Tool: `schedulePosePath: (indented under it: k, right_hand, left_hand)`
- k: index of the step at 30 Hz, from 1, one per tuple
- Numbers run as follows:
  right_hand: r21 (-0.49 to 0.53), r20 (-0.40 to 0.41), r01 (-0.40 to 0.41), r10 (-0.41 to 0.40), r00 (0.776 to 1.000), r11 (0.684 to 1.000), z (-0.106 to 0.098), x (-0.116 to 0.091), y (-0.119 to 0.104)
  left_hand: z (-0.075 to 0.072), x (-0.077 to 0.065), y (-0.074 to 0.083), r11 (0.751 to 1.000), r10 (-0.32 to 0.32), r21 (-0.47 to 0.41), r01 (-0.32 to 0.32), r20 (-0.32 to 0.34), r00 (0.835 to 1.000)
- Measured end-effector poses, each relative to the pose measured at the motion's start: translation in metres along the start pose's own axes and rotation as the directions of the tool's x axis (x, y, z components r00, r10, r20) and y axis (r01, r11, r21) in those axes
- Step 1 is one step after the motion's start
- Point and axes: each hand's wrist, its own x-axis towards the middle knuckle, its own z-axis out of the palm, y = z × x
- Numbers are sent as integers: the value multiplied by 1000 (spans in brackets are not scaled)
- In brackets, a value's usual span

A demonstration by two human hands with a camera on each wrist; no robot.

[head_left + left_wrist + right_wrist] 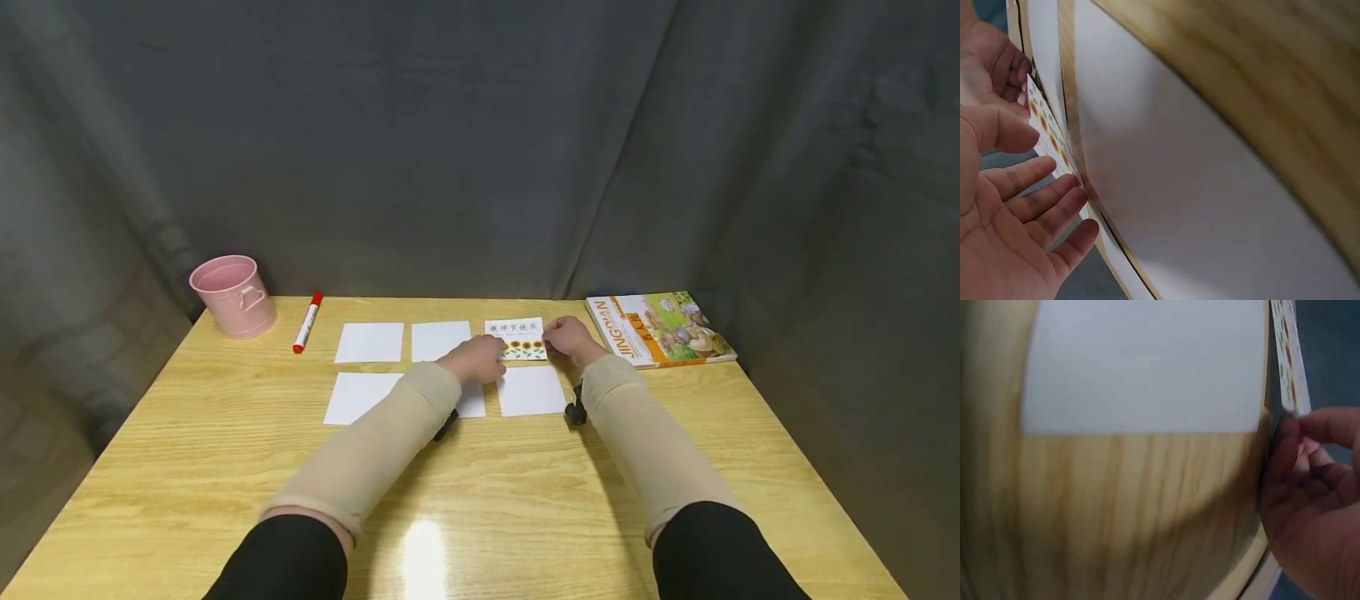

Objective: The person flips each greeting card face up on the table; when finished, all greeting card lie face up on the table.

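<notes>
A white card printed with sunflowers and a line of characters (pixel 515 328) is at the right end of the upper row of papers. My right hand (pixel 570 337) pinches its right edge between thumb and forefinger, as the right wrist view shows on the card (pixel 1290 359). At the card's left side is my left hand (pixel 477 358); its fingers (pixel 1054 209) are spread and loosely extended, fingertips right at the card (pixel 1047 128), thumb apart from them. Just below the card lies a blank white sheet (pixel 531 392).
Blank sheets (pixel 371 342) lie in two rows, one in the lower row partly hidden by my left arm. A red-capped marker (pixel 307 323) and a pink bucket (pixel 234 298) stand off to the left. A book (pixel 660 329) lies right of my right hand.
</notes>
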Motion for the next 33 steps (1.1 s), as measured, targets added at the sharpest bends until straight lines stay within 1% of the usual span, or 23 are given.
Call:
schedulePosePath:
  k: [1,2,4,5,6,8,11,14,16,19,21,22,24,25,26,27,28,30,32,33]
  right_hand:
    - [-77,-4,29,-29,1000,997,0,0,-1]
    - [-157,-8,58,-60,998,986,1,0,-2]
    - [-306,-6,104,-111,994,946,2,0,-4]
    - [-355,-2,114,-123,992,928,3,0,-5]
    - [-385,1,114,-123,992,916,4,0,-7]
    - [-413,6,100,-108,994,905,7,0,-10]
    - [-419,5,86,-92,996,904,11,0,-12]
    - [-399,12,100,-104,994,911,15,0,-13]
    - [-373,2,118,-127,992,920,17,0,-15]
    - [-310,-24,155,-170,985,938,20,-3,-26]
    - [-239,-23,181,-192,981,954,25,-6,-38]
    - [-195,-13,188,-194,981,963,28,-8,-45]
    - [-90,45,189,-186,982,978,37,-10,-58]
    - [-37,80,179,-175,981,983,42,-11,-64]
    - [20,119,163,-164,979,986,47,-12,-70]
    - [56,152,150,-157,976,987,53,-12,-75]
    - [89,186,132,-146,972,987,57,-13,-80]
    - [117,243,96,-122,962,988,65,-13,-86]
    - [97,268,79,-102,958,992,72,-14,-89]
    - [64,270,82,-97,958,995,75,-14,-90]
  left_hand:
    - [0,0,1,1000,-2,18,2,4,1000]
    - [-1,-1,2,1000,-6,29,5,4,1000]
    - [-2,-2,4,999,-5,40,6,-3,1000]
    - [-2,-3,5,999,-2,44,2,-6,1000]
    - [-2,-3,5,999,-1,45,1,-8,1000]
    - [-1,-3,6,999,5,48,-4,-9,1000]
    - [2,-2,4,1000,-3,22,3,-17,1000]
    - [3,-6,-3,1000,-11,-27,9,-61,998]
    - [-1,-13,-11,998,-10,-55,4,-111,994]
    - [-14,-27,-27,996,-37,-81,22,-185,982]
    - [-23,-38,-38,994,-75,-92,57,-209,975]
    - [-27,-42,-44,993,-96,-92,78,-209,973]
    - [-31,-49,-55,990,-127,-78,114,-193,973]
    - [-32,-52,-60,990,-133,-63,124,-179,975]
    - [-32,-55,-64,991,-130,-39,126,-161,978]
    - [-31,-57,-69,993,-118,-2,119,-144,983]
    - [-30,-59,-72,994,-97,38,103,-123,988]
    - [-26,-61,-79,991,-32,128,41,-76,997]
    - [-22,-64,-83,980,33,198,-26,-31,999]
    - [-19,-64,-85,975,55,218,-51,-12,998]
